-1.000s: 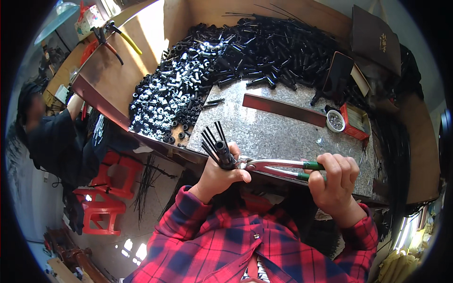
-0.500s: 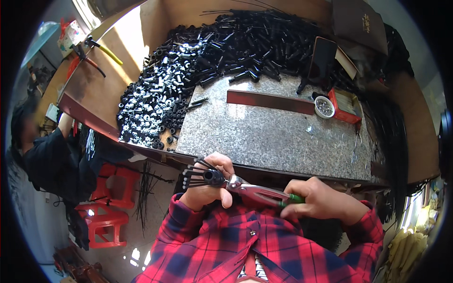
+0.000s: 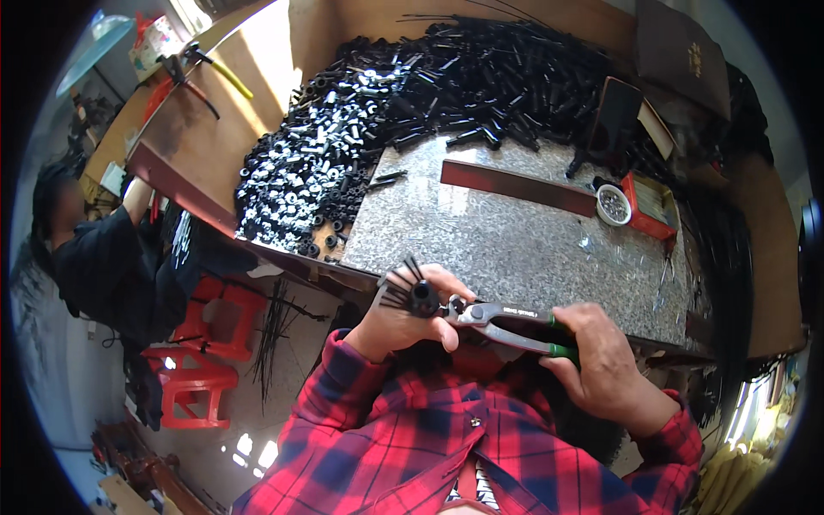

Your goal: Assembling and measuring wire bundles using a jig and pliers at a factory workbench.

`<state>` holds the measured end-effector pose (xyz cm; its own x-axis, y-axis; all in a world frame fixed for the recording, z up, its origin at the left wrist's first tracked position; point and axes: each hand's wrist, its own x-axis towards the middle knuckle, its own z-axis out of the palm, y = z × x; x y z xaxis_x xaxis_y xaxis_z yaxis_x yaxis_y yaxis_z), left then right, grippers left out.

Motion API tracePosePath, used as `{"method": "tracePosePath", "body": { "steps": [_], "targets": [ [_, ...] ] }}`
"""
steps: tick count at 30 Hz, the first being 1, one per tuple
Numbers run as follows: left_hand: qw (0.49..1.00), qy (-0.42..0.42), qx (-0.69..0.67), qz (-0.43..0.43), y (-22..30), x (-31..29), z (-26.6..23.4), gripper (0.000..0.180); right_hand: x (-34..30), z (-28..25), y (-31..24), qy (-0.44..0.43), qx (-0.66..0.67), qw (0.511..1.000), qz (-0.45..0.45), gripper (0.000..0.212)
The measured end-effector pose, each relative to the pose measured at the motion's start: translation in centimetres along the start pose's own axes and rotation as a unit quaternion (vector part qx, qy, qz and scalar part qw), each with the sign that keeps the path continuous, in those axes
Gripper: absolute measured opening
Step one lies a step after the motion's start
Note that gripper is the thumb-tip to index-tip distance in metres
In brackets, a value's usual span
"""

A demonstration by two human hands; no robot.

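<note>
Around a black tubular part [image 3: 424, 298], with several thin black rods fanning out of it, the fingers of my left hand [image 3: 384, 326] are closed. My right hand [image 3: 602, 365] grips the green handles of metal end-cutting pincers [image 3: 493, 316], which lie level in front of my chest. The pincers' head meets the end of the black part beside my left thumb and fingertips. What sits between the jaws is too small to make out. Both hands are just off the front edge of the stone-topped table [image 3: 498, 249].
Heaps of small black tubes [image 3: 515, 81] and shiny fittings [image 3: 300, 163] cover the table's back and left. A dark red strip [image 3: 515, 187], white cup [image 3: 613, 206], red box [image 3: 645, 215] and phone [image 3: 614, 116] lie there. Red stools [image 3: 202, 395] and another person [image 3: 103, 275] are at left.
Both hands, the black part and the pincers have shifted right and a little toward the table, partly because the view moved. The pincers' handles are spread wider than before.
</note>
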<state>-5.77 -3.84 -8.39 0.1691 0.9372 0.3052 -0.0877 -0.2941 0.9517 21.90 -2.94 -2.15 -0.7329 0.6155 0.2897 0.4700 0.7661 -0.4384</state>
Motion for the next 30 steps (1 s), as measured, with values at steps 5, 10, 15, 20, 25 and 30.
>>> {"method": "tracePosePath", "body": {
  "steps": [5, 10, 15, 20, 25, 30],
  "targets": [
    [0.994, -0.043, -0.065, -0.075, 0.5, 0.3, -0.3, 0.069, -0.2, -0.7, 0.4, -0.236, 0.346, 0.883, 0.21, 0.02],
    [0.992, -0.093, -0.053, -0.07, 0.8, 0.0, -0.7, 0.045, 0.7, -0.9, -0.1, -0.329, 0.442, 0.78, 0.297, 0.029],
    [0.997, -0.037, -0.023, -0.061, 0.6, -0.1, -1.3, 0.046, -0.2, 0.5, -0.3, -0.03, 0.042, 0.998, 0.047, 0.056],
    [0.995, -0.093, -0.038, -0.016, 0.1, 0.5, -1.5, 0.044, 0.0, 0.1, 1.2, -0.236, 0.412, 0.852, 0.223, 0.021],
    [0.991, -0.128, -0.017, -0.032, 0.4, 0.5, -0.8, 0.041, 0.0, 0.4, 2.0, -0.364, 0.533, 0.679, 0.35, 0.02],
    [0.998, -0.057, -0.014, -0.016, 0.0, 0.6, 0.2, 0.041, 0.5, 1.6, 1.1, -0.116, 0.008, 0.991, 0.067, 0.061]
  ]
}}
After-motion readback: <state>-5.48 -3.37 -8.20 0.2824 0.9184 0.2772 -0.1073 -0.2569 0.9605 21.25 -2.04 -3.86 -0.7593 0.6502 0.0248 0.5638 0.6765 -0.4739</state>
